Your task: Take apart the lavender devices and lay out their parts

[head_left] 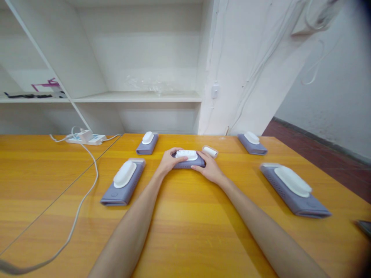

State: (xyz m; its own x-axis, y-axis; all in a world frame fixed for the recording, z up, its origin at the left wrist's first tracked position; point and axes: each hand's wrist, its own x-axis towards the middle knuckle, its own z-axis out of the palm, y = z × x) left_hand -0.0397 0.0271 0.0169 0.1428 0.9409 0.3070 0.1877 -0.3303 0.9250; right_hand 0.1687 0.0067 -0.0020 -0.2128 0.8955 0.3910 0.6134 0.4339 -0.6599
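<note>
At the middle of the table, my left hand [168, 160] is closed round the left end of a flat purple-grey case [182, 165]. My left thumb lies against the white oval brush [188, 155] on top of it, whose ridged or bristled side seems to face up. My right hand [210, 166] grips the case's right end, thumb at the front and fingers behind. Just beyond the right hand lies a small white roll-shaped thing [210, 151] in what looks like clear wrapping.
Similar purple-grey cases with white oval pieces on top lie at near left [123, 187], far left [147, 146], far right [252, 144] and near right [295, 193]. A power strip [87, 138] with a trailing cable [82, 200] occupies the left. White shelving [139, 96] stands behind the table.
</note>
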